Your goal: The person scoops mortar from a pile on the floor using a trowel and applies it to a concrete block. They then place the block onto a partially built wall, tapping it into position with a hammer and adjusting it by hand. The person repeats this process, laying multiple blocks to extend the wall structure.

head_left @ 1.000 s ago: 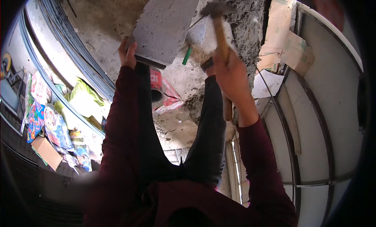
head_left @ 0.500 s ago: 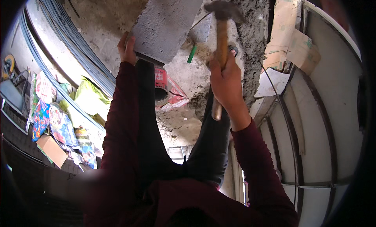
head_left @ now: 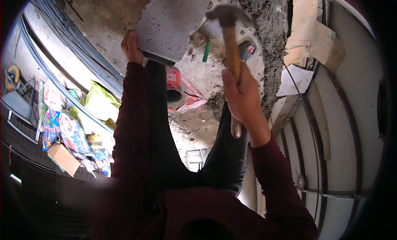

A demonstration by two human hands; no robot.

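My left hand (head_left: 132,49) is closed on the near left corner of a rough grey concrete block (head_left: 169,27), which is cut off by the top edge of the view. The block is tilted, and its near face shows dark. In my right hand (head_left: 246,100) is a claw hammer (head_left: 232,49), gripped by its wooden handle with the metal head pointing away from me. The hammer head is to the right of the block and apart from it. A small green strip (head_left: 206,52) lies between block and hammer.
Below the block, a red can (head_left: 173,80) lies by a red-and-white plastic bag (head_left: 192,98). A foot in a sandal (head_left: 247,50) is beside the hammer. Long rods (head_left: 70,37) and colourful sacks (head_left: 74,132) lie left. Cardboard (head_left: 326,45) and a framed panel (head_left: 335,116) stand right.
My right hand and the hammer's handle have come slightly nearer to me, and the head has tipped a little left. The foot shows more. My left hand still holds the block.
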